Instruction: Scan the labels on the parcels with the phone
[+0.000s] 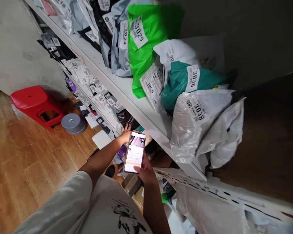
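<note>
Right hand (145,170): fingers are gripping a slim rectangular smartphone with a lit screen (133,154) and a dark edge. Thumb is lying over the lower right of the screen; the phone is tilting slightly, its top showing a pinkish camera picture of a label.

Left hand (125,134): sitting just beyond the phone's upper left corner, partly hidden by it. Visible fingers are pointing at a glossy black plastic parcel (125,117) on the lower shelf; can't tell whether they're gripping it or only near it.

Overhead, a bright green plastic parcel labelled 3025 (146,39) is standing on the white upper shelf (122,85).
</note>
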Available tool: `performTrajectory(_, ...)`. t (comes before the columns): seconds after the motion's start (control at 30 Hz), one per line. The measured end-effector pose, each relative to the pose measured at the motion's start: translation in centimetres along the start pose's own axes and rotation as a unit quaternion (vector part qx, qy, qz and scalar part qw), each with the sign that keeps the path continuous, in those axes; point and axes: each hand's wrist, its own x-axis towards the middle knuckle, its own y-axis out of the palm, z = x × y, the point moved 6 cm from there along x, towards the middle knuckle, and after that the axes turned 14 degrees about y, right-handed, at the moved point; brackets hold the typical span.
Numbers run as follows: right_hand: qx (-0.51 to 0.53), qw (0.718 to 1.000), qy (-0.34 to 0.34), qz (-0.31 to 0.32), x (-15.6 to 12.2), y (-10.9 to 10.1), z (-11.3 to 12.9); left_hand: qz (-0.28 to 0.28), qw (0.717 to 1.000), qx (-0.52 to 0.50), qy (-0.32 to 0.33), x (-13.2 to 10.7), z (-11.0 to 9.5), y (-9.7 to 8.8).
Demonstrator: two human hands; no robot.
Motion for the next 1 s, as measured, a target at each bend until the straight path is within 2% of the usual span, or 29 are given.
performTrajectory(0.17, -0.04, 0.998, 0.048, -0.014, -2.9, -1.9, -3.3, 0.011, 0.999, -0.019, 0.026, -0.1, -0.3, 0.7)
performTrajectory(0.3, -0.041, 0.995, 0.088, -0.033, -4.2, -2.3, -4.8, 0.017, 0.998, -0.04, 0.042, -0.3, -0.6, 1.1)
performTrajectory(0.53, -0.035, 0.995, 0.084, -0.034, -4.1, -1.4, -5.0, 0.017, 0.998, -0.055, 0.04, -0.5, -0.6, 1.4)
performTrajectory(0.63, -0.043, 0.995, 0.08, -0.039, -4.2, -1.1, -4.6, 0.023, 0.998, -0.061, 0.021, -0.1, -0.9, 1.3)
performTrajectory(0.77, -0.019, 0.995, 0.075, -0.063, -5.3, -0.5, -3.8, 0.002, 1.0, -0.012, -0.019, 1.7, -0.6, -0.4)
performTrajectory(0.87, 0.034, 0.995, 0.07, -0.061, -6.5, -0.1, -3.3, -0.025, 0.997, 0.006, -0.071, 2.7, 1.3, -2.7)
performTrajectory(0.93, 0.057, 0.994, 0.069, -0.063, -7.2, 0.0, -3.2, -0.032, 0.994, 0.009, -0.102, 2.7, 2.6, -4.2)
performTrajectory(1.0, 0.067, 0.993, 0.067, -0.071, -7.6, -0.3, -3.3, -0.04, 0.992, 0.02, -0.114, 2.3, 3.1, -5.2)
